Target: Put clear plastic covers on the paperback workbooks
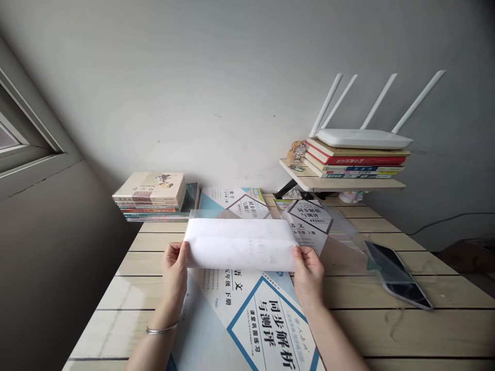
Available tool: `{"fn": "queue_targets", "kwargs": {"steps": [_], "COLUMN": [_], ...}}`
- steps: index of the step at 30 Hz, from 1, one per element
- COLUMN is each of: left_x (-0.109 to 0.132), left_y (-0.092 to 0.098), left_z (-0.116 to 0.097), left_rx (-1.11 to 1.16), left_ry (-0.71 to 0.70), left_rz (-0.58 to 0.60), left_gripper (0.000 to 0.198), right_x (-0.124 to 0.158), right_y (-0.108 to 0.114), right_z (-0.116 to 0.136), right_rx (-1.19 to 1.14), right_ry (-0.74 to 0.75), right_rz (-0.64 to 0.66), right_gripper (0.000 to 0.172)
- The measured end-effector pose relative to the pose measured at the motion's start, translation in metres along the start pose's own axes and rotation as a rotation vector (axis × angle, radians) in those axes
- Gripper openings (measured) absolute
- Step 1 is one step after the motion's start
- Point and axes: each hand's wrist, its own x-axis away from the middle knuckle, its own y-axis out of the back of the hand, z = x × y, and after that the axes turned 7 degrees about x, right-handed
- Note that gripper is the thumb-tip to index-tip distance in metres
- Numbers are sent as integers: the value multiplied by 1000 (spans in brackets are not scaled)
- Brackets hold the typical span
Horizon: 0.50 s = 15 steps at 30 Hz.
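Observation:
My left hand and my right hand pinch the two ends of a white sheet of paper, thumbs on top. Faint print shows through its right half. Below it lies a large blue and white workbook with a blue diamond on its cover; the paper hides its far part. A clear plastic sheet spreads out beyond the paper and to the right, over a grey and white workbook. Another blue and white workbook lies at the back by the wall.
A stack of books stands at the back left of the slatted table. At the right are a phone and a small raised shelf carrying books and a white router. A window is at far left.

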Motion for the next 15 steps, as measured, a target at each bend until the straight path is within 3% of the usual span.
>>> {"fn": "queue_targets", "kwargs": {"steps": [5,9,13,15], "left_x": [2,1,-4,-7], "left_y": [-3,-1,4,6], "left_z": [6,3,-4,-7], "left_rx": [-84,24,125,129], "left_ry": [-54,0,174,221], "left_rz": [-64,-96,0,54], "left_gripper": [37,38,62,65], "right_x": [2,3,2,0], "right_y": [-2,-4,-5,-4], "right_z": [-2,1,6,9], "right_rx": [32,-37,-143,-189], "right_ry": [-30,-78,-143,-188], "right_rz": [-26,16,35,52], "right_gripper": [38,36,39,45]}}
